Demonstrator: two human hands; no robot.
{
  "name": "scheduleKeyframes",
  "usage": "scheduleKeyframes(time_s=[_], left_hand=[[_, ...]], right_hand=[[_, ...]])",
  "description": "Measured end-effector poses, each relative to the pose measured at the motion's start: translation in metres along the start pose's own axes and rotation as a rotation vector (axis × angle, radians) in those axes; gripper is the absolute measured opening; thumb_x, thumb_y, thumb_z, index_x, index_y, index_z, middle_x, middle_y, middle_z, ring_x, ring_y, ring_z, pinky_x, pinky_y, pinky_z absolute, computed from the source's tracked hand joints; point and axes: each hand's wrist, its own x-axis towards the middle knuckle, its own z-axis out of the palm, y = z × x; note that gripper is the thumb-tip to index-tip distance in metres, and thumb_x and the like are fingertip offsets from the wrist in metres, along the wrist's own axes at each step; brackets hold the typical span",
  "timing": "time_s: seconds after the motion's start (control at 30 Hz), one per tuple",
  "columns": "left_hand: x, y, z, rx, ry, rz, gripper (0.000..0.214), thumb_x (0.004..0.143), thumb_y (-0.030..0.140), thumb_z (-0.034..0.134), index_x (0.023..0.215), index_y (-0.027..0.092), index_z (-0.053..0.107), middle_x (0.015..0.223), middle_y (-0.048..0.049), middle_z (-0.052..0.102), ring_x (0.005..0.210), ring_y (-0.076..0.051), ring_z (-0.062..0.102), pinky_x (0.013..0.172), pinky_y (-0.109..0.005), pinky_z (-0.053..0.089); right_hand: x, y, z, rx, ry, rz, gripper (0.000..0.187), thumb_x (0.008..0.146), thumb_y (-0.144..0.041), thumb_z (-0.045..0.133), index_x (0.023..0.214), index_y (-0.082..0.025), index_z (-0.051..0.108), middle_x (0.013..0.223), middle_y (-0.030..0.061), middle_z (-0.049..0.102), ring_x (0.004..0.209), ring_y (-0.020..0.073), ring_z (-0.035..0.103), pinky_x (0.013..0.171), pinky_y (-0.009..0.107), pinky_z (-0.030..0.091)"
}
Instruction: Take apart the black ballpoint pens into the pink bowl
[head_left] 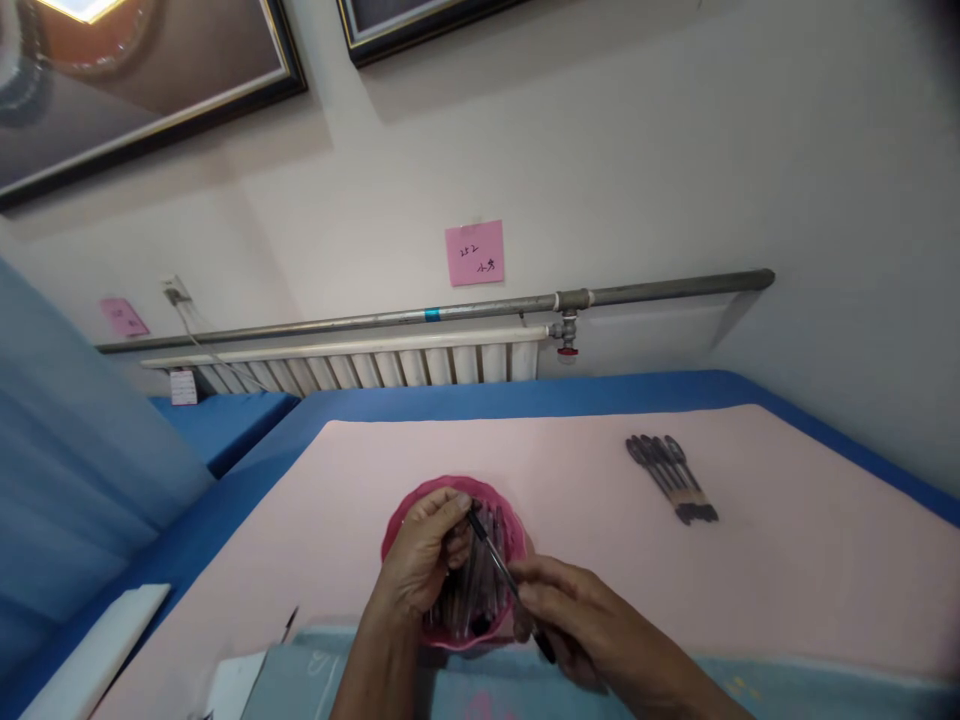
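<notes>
A slim pen [491, 552] with black ends and a lighter, clear-looking middle slants between my hands. The fingertips of my left hand [424, 545] pinch its upper black end, over the pink basket [517, 525]. My right hand [562, 610] is closed around the lower part, and a dark rounded end pokes out below its fingers. Inside the scalloped basket lie several clear, thin sticks [480, 575] that look like pen barrels, partly hidden by my left hand and the pen.
On the pink tabletop [570, 470], to the right, lies a banded bundle of dark sticks with rounded heads [671, 478]. A grey-blue folder [296, 680] and a thin dark pointed item [290, 624] are at front left. A radiator [412, 362] lines the wall behind.
</notes>
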Motion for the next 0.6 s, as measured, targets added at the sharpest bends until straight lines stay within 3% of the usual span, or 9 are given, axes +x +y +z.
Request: scheduleKeyframes(time_s=[0.1, 0.17, 0.23, 0.43, 0.6], left_hand=[[0.0004, 0.0003, -0.0005, -0.005, -0.004, -0.001, 0.028, 0.069, 0.03, 0.073, 0.068, 0.014, 0.05, 0.049, 0.009, 0.039, 0.039, -0.001, 0.03, 0.037, -0.015, 0.016], [0.0006, 0.0002, -0.0001, -0.001, -0.008, -0.002, 0.028, 0.069, 0.03, 0.073, 0.067, 0.014, 0.05, 0.049, 0.0091, 0.038, 0.038, -0.001, 0.03, 0.037, -0.015, 0.016], [0.0006, -0.0002, 0.0006, 0.001, -0.012, -0.004, 0.029, 0.069, 0.03, 0.074, 0.066, 0.015, 0.049, 0.048, 0.0092, 0.038, 0.038, -0.001, 0.03, 0.037, -0.015, 0.016], [0.0004, -0.0011, 0.0009, 0.002, -0.02, -0.022, 0.031, 0.068, 0.032, 0.074, 0.066, 0.015, 0.048, 0.048, 0.0093, 0.038, 0.038, -0.001, 0.03, 0.037, -0.015, 0.016], [0.0012, -0.0015, 0.0, 0.004, -0.021, -0.01, 0.03, 0.068, 0.032, 0.074, 0.065, 0.015, 0.049, 0.048, 0.009, 0.038, 0.039, -0.002, 0.03, 0.037, -0.016, 0.015]], right_hand=[[-0.0028, -0.0031, 0.0017, 0.005, -0.035, 0.053, 0.025, 0.077, -0.039, 0.048, 0.069, -0.017, 0.055, 0.051, -0.003, 0.052, 0.037, 0.0039, 0.028, 0.038, 0.02, 0.014], [-0.0032, -0.0036, 0.0016, 0.056, -0.017, 0.064, 0.017, 0.072, -0.035, 0.054, 0.072, -0.018, 0.053, 0.054, -0.0041, 0.054, 0.037, 0.0028, 0.025, 0.039, 0.02, 0.012], [-0.0031, -0.0034, 0.0011, 0.118, -0.008, 0.074, 0.017, 0.068, -0.031, 0.059, 0.076, -0.019, 0.05, 0.054, -0.0064, 0.052, 0.037, 0.002, 0.023, 0.038, 0.019, 0.01], [-0.0027, -0.002, 0.0024, 0.2, -0.084, 0.098, 0.02, 0.071, -0.037, 0.054, 0.075, -0.017, 0.052, 0.054, -0.0046, 0.049, 0.036, 0.0018, 0.024, 0.037, 0.019, 0.007], [-0.0014, 0.0022, 0.004, 0.323, -0.109, 0.117, 0.023, 0.068, -0.035, 0.062, 0.069, -0.019, 0.046, 0.047, -0.0106, 0.035, 0.036, 0.0007, 0.018, 0.039, 0.019, 0.006]])
